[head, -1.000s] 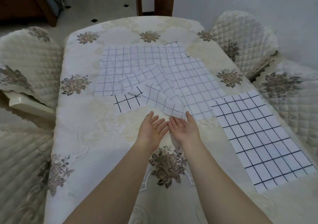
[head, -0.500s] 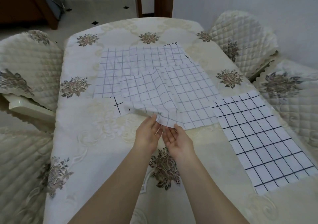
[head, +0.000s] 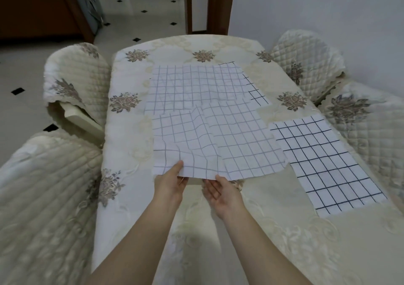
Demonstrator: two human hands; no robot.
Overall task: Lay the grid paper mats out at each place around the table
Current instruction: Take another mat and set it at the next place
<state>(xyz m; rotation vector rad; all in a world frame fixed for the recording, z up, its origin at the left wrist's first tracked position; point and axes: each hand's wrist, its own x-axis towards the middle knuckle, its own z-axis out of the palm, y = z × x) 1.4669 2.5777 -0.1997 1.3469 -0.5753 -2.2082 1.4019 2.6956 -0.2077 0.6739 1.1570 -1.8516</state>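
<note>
My left hand (head: 171,184) grips the crumpled white paper mat with thin grey-blue grid lines (head: 185,144) at its near left corner. The thumb (head: 178,166) lies on top of the sheet and the other fingers are hidden beneath it. That corner is up off the table covered in a cream embroidered cloth (head: 131,153), and the sheet buckles into a ridge running away from me.

My right hand (head: 223,194) is palm up just beside the left, at the same mat's near edge. Its fingers (head: 208,188) are loose and uncurled, showing just below the paper's edge, and the thumb tip reaches that edge. I cannot tell whether this hand actually touches the paper.

The held mat sits mid-table, toward the near edge. Its right side overlaps a second thin-lined grid mat (head: 247,140) lying flat just to the right. Beyond both, toward the far edge, a third thin-lined grid mat (head: 192,87) lies flat, and a sheet with bolder black grid lines (head: 256,92) shows from under its right side. Along the table's right edge lies a white mat with bold dark grid lines (head: 328,164), well apart from both hands. Quilted cream chair covers (head: 74,76) flank the table on both long sides.
</note>
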